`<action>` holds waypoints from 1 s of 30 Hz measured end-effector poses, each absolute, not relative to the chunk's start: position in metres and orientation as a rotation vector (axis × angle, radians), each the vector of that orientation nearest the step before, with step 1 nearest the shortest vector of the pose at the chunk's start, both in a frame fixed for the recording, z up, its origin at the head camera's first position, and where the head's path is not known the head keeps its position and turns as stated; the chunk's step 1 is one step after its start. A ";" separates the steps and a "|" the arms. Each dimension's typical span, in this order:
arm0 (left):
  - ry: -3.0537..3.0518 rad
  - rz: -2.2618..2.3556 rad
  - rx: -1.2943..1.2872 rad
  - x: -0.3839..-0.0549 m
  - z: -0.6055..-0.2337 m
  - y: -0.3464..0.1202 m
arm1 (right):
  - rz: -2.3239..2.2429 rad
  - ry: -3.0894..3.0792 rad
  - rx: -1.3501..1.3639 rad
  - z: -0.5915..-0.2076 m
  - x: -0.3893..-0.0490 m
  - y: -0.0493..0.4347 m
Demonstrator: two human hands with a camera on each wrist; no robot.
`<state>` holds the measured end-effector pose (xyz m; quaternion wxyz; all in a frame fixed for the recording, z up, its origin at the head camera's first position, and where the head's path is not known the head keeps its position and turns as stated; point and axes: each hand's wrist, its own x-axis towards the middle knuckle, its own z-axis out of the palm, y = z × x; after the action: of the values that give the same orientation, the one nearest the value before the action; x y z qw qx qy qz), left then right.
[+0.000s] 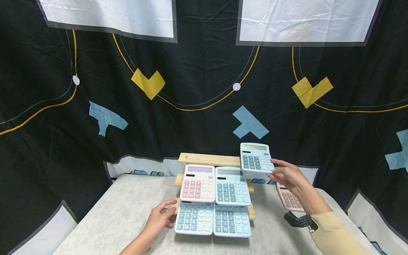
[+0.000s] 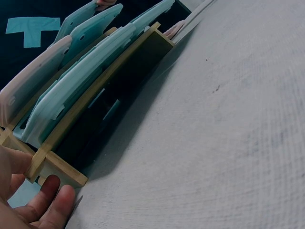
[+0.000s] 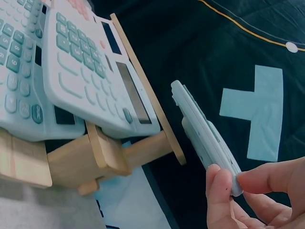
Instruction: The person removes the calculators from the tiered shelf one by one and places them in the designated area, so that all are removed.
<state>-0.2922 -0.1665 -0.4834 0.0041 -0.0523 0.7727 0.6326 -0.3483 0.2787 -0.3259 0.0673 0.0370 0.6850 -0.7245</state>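
Up at the right of the tiered wooden rack (image 1: 208,159), my right hand (image 1: 288,175) pinches a light blue calculator (image 1: 257,158) by its right edge. In the right wrist view this calculator appears edge-on between thumb and fingers, apart from the top slat. A pink calculator (image 1: 198,183) and a blue calculator (image 1: 233,187) lean side by side on the middle tier. Below them, two more blue calculators (image 1: 193,226) stand on the front tier. My left hand (image 1: 158,219) holds the rack's left end, thumb and fingers around the wooden corner (image 2: 64,171).
Another pink calculator (image 1: 290,199) lies on the grey table (image 1: 121,209) right of the rack, partly behind my right forearm. A black curtain (image 1: 204,131) with yellow and blue shapes hangs behind the table. A dark watch band (image 1: 298,220) is around my right wrist.
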 end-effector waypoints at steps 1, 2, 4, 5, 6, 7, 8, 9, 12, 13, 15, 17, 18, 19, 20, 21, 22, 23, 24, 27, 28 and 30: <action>2.422 1.982 -0.165 -0.292 -0.483 -0.167 | -2.179 2.068 0.110 -0.326 -0.348 0.280; 2.421 1.982 -0.166 -0.292 -0.483 -0.167 | -2.178 2.070 0.114 -0.327 -0.347 0.282; 2.420 1.983 -0.166 -0.292 -0.483 -0.167 | -2.182 2.070 0.120 -0.327 -0.347 0.286; 2.420 1.983 -0.165 -0.291 -0.483 -0.167 | -2.184 2.066 0.115 -0.328 -0.346 0.288; 2.420 1.984 -0.165 -0.291 -0.483 -0.167 | -2.185 2.064 0.113 -0.328 -0.346 0.290; 2.419 1.985 -0.164 -0.291 -0.483 -0.167 | -2.189 2.062 0.121 -0.328 -0.346 0.292; 2.418 1.985 -0.163 -0.291 -0.483 -0.167 | -2.191 2.058 0.124 -0.329 -0.345 0.295; 2.419 1.984 -0.163 -0.291 -0.483 -0.167 | -2.193 2.052 0.125 -0.329 -0.345 0.297; 2.420 1.981 -0.166 -0.291 -0.483 -0.167 | -2.197 2.036 0.131 -0.331 -0.343 0.303; 2.420 1.980 -0.167 -0.291 -0.483 -0.167 | -2.199 2.031 0.135 -0.332 -0.343 0.305; 2.422 1.979 -0.167 -0.291 -0.483 -0.166 | -2.204 2.026 0.139 -0.334 -0.342 0.309; 2.422 1.979 -0.166 -0.291 -0.483 -0.166 | -2.200 2.029 0.142 -0.336 -0.341 0.313; 2.422 1.978 -0.167 -0.291 -0.483 -0.166 | -2.201 2.030 0.144 -0.337 -0.341 0.315; 2.423 1.977 -0.167 -0.292 -0.483 -0.166 | -2.202 2.029 0.143 -0.338 -0.340 0.318; 2.423 1.976 -0.168 -0.292 -0.483 -0.166 | -2.201 2.033 0.146 -0.339 -0.340 0.320; 2.422 1.976 -0.168 -0.292 -0.484 -0.166 | -2.200 2.034 0.148 -0.340 -0.339 0.322; 2.422 1.975 -0.169 -0.292 -0.484 -0.166 | -2.199 2.034 0.152 -0.341 -0.339 0.324; 2.420 1.975 -0.171 -0.292 -0.484 -0.166 | -2.204 2.028 0.155 -0.343 -0.339 0.327; 2.419 1.976 -0.170 -0.292 -0.484 -0.166 | -2.206 2.024 0.158 -0.344 -0.339 0.329; 2.415 1.978 -0.168 -0.293 -0.484 -0.167 | -2.212 2.013 0.170 -0.348 -0.339 0.336; 2.414 1.979 -0.168 -0.293 -0.484 -0.167 | -2.214 2.009 0.173 -0.350 -0.339 0.338; 2.414 1.980 -0.165 -0.293 -0.484 -0.167 | -2.213 2.009 0.184 -0.354 -0.340 0.342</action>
<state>-0.2928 -0.1670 -0.4839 0.0074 -0.0529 0.7720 0.6334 -0.3398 0.3417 -0.3540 0.0736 0.0611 0.6690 -0.7371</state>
